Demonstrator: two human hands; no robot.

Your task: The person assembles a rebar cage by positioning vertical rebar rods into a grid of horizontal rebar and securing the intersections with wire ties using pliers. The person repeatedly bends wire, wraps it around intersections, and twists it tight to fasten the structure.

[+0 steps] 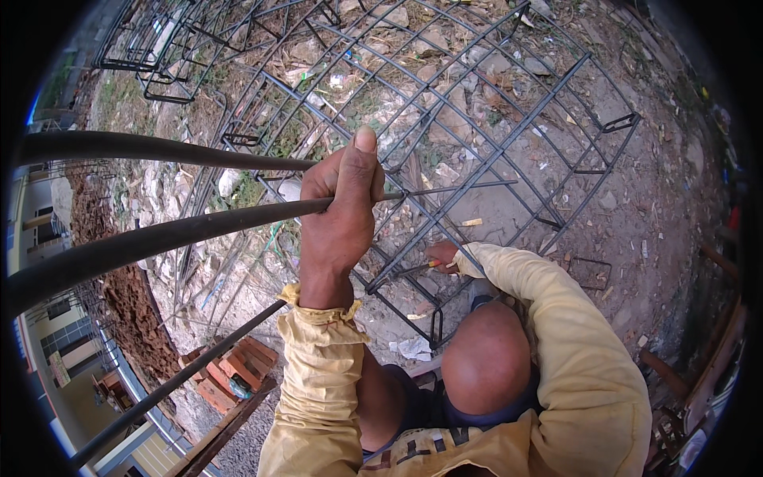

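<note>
My left hand (342, 211) is raised in a fist, thumb up, around a dark metal rod (183, 234) that runs in from the left. A second dark rod (175, 149) reaches the same hand just above; whether the fingers also hold it cannot be told. Below and beyond lies a cage of tied steel reinforcing bars (494, 153). Low at the cage's near side, my right hand (443, 256) is closed on a small tool with an orange-yellow handle (434, 264). Its thin metal end is hard to make out among the bars.
More bent rebar frames (167, 97) lie at the far left. A third rod (191, 370) slants in lower left, near stacked red bricks (238, 370) and a wooden plank (226, 429). Stones and scraps litter the ground. My bent knee (487, 358) is close to the cage.
</note>
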